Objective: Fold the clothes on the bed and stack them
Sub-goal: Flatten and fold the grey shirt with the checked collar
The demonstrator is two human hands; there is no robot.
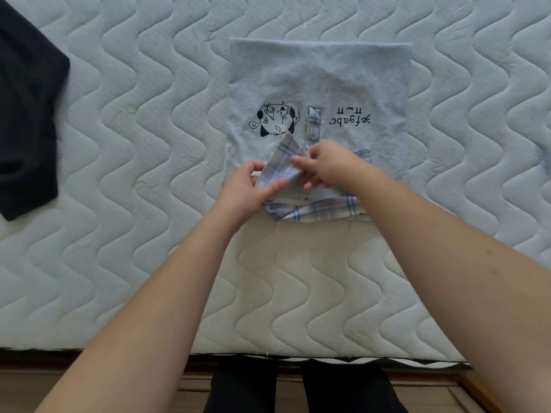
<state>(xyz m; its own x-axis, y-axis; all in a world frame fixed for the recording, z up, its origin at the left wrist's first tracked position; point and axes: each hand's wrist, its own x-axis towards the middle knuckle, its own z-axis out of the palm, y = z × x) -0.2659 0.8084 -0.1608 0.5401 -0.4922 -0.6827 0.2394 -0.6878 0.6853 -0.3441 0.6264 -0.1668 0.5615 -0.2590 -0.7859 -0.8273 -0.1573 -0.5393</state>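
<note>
A light blue shirt (319, 76) lies folded into a rectangle on the quilted mattress (143, 138), with a cartoon print and upside-down lettering facing up. Its plaid collar (322, 211) lies at the near edge. My left hand (247, 189) grips the left collar flap (281, 163), thumb on top of the plaid cloth. My right hand (325, 163) pinches the same flap at its right edge, fingers curled. A dark garment (26, 114) lies crumpled at the far left of the bed.
The mattress edge (268, 353) runs across the bottom, with a wooden bed frame (185, 383) and floor below it. My legs in dark trousers (298, 389) stand against the bed. Bare quilted surface surrounds the shirt on all sides.
</note>
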